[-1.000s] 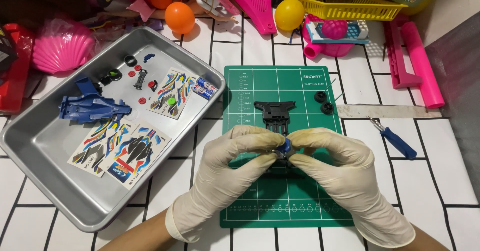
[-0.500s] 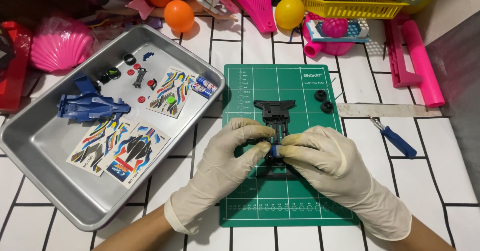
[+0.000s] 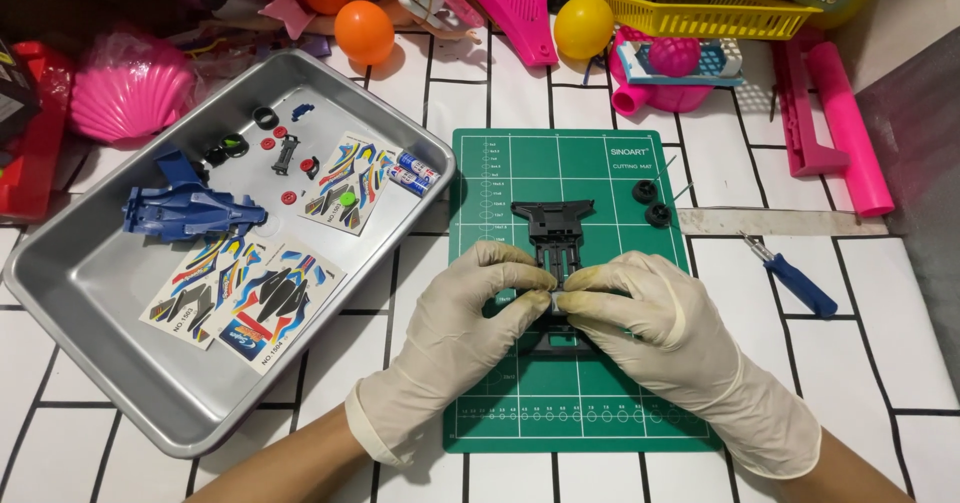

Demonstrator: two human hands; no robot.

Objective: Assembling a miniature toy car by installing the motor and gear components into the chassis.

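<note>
A small part is pinched between the fingertips of the left hand (image 3: pixel 470 313) and right hand (image 3: pixel 650 318), both grips closed, over the black chassis (image 3: pixel 553 225) on the green mat (image 3: pixel 600 403), apparently mid-fitting.

1. White tiled tabletop (image 3: pixel 880 363) with dark grout fills the view.
2. Far edge: toy clutter, with a pink shell (image 3: pixel 130 98) left and a yellow basket (image 3: pixel 715 13) right.
3. Light is even.
</note>
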